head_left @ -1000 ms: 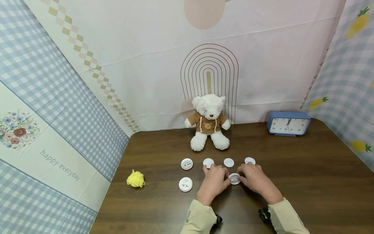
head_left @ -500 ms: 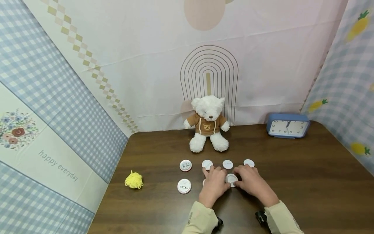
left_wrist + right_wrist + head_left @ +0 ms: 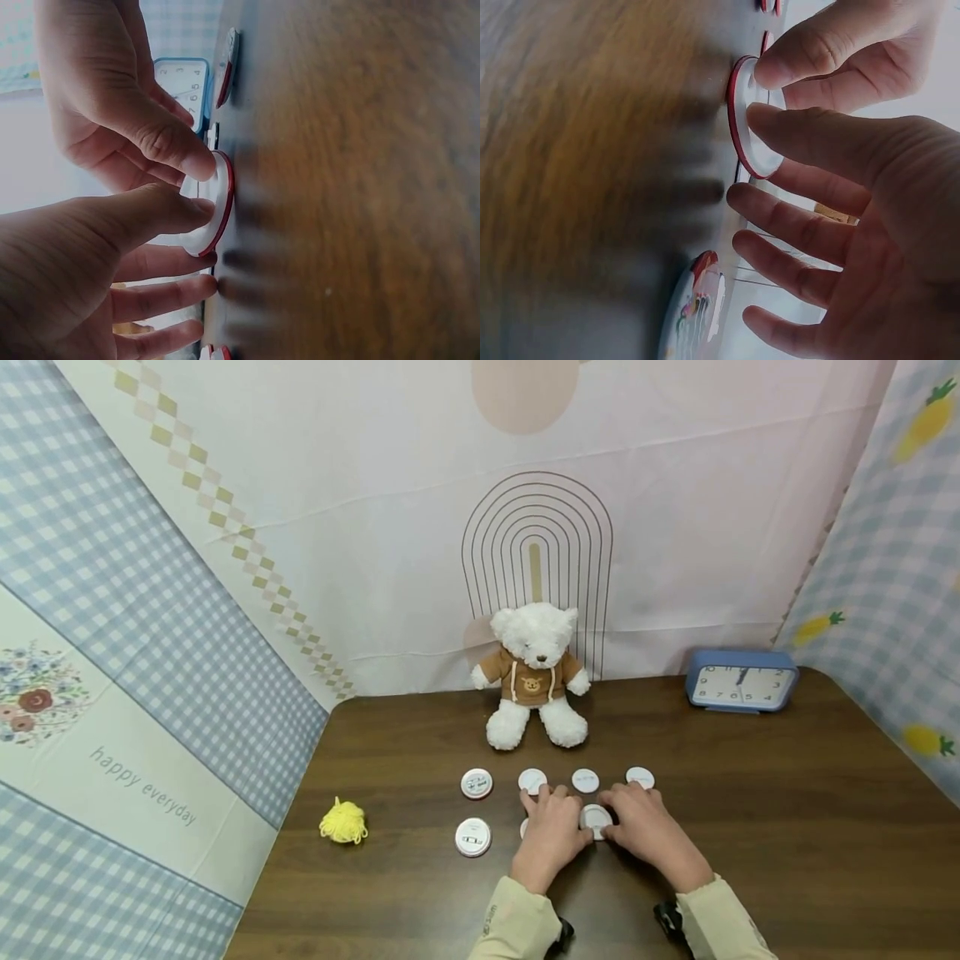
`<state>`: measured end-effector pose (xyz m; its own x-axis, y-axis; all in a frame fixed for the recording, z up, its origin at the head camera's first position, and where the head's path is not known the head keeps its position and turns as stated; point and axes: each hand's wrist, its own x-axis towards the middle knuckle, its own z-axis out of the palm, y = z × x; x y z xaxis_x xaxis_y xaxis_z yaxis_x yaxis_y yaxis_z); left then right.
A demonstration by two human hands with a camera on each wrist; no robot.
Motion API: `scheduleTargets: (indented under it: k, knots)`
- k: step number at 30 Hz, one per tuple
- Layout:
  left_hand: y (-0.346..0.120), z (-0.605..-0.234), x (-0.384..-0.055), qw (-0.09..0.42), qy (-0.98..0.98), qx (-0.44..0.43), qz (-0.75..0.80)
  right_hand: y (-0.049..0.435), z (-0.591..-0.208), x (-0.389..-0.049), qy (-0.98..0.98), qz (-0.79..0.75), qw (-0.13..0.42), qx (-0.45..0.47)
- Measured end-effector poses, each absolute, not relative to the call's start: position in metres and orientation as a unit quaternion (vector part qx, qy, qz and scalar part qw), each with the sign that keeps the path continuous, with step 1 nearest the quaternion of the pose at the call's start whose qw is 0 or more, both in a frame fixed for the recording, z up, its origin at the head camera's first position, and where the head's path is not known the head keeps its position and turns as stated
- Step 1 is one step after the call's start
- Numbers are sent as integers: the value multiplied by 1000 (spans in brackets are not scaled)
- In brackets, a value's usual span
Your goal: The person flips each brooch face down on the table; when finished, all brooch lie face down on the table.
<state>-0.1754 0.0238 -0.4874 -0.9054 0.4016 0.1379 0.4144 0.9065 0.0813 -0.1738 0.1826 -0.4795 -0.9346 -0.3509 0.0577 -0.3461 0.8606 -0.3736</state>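
Observation:
Between my two hands is a round pin badge (image 3: 596, 822), its pale back up; both wrist views show its red rim. My left hand (image 3: 551, 837) pinches it from the left, thumb (image 3: 184, 210) on the back and other fingers spread beyond its edge. From the right, my right hand (image 3: 647, 828) pinches the same badge (image 3: 742, 127), its thumb pressing the back. Another badge (image 3: 524, 828) is mostly hidden beneath my left hand. Behind the hands lie a left white badge (image 3: 532, 782), a middle badge (image 3: 585, 781) and a right badge (image 3: 640, 777).
Left of my hands lie two badges, a rear one (image 3: 477, 783) and a front one (image 3: 473, 837) with its pin showing. Yellow yarn (image 3: 344, 822) lies farther left. A white teddy bear (image 3: 534, 681) sits at the back; a blue clock (image 3: 742, 681) stands back right.
The held badge has shifted slightly left and now shows more of its back. My right hand has come left with it. A badge edge now shows beside my left hand.

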Motion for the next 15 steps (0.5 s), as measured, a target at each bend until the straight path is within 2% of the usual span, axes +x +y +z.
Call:
scheduleTargets:
  k: [9, 15]
  knots:
    - [23, -486, -173, 54, -975, -212, -50, 180, -480, -174, 969, -172, 9, -179]
    - [22, -489, -173, 58, -973, -217, -52, 178, -484, -173, 969, -161, -11, -186]
